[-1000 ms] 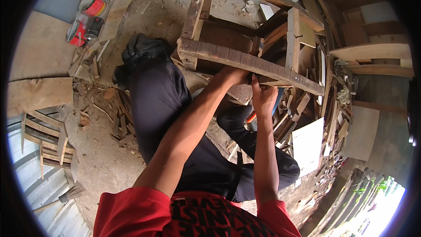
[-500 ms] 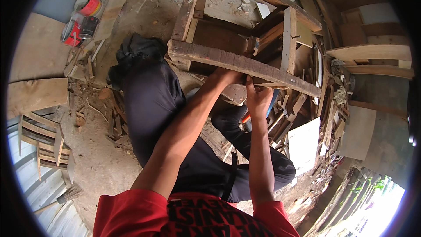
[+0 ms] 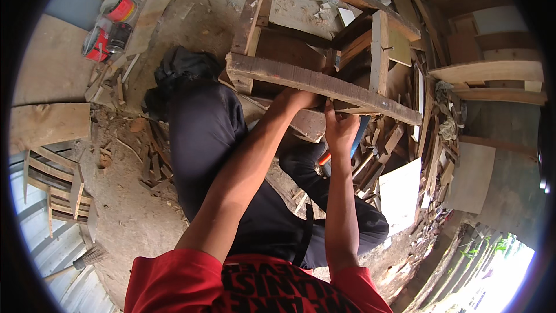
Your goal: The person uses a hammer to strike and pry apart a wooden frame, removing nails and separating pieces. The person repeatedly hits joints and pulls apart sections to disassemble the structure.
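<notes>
In front of me a rough wooden frame [image 3: 324, 85], like a stool or small table frame, stands tilted with its thick dark rail toward me. My left hand [image 3: 300, 98] reaches in beneath that rail, and its fingers are hidden behind the wood. Beside it, my right hand [image 3: 343, 129] is closed just below the rail, thumb pointing up against the underside. Whatever its fingers hold, if anything, I cannot make out. A wooden block [image 3: 309, 125] shows under my left wrist. Past my right wrist lies a blue and orange object [image 3: 360, 132], partly covered.
Scrap wood strips [image 3: 389, 148] and a white board [image 3: 401, 197] lie at my right. Red paint cans [image 3: 97, 45] stand at the far left, with a slatted wooden piece [image 3: 58, 184] and a broom [image 3: 88, 257] nearer. Wooden shelving [image 3: 489, 69] rises at the far right.
The frame's near rail has shifted very slightly, its left end a little to the right. Both hands keep nearly the same place under it.
</notes>
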`<state>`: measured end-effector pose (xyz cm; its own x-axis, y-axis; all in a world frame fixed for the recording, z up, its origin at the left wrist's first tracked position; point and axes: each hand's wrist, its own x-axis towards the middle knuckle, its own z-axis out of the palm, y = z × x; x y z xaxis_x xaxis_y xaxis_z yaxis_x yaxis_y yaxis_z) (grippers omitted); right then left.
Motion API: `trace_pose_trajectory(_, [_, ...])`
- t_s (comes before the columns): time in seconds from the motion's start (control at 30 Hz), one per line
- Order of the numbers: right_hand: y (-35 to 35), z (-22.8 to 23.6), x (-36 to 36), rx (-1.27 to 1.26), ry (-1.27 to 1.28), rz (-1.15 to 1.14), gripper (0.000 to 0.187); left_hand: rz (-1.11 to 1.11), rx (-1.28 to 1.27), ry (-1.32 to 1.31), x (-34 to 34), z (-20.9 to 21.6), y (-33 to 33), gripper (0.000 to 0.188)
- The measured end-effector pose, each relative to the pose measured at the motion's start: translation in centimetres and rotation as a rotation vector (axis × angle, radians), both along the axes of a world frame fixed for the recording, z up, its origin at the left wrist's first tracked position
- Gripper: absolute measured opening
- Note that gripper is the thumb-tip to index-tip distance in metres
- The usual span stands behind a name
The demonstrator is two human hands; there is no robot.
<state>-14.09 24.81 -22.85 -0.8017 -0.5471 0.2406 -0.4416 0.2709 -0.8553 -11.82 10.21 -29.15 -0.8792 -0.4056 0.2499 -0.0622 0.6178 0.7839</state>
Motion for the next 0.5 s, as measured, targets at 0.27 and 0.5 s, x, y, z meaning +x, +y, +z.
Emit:
trace_pose_trajectory(0.27, [-0.6,-0.6,0.5,-0.055,0.027,-0.05,0.015,0.018,-0.005,0.145,0.7,1.9,0.1,0.054])
trace_pose_trajectory(0.5, [0.9,0.9,0.1,-0.015,-0.157,0.114,0.034,0.043,0.079,0.225,0.9,1.9,1.1,0.022])
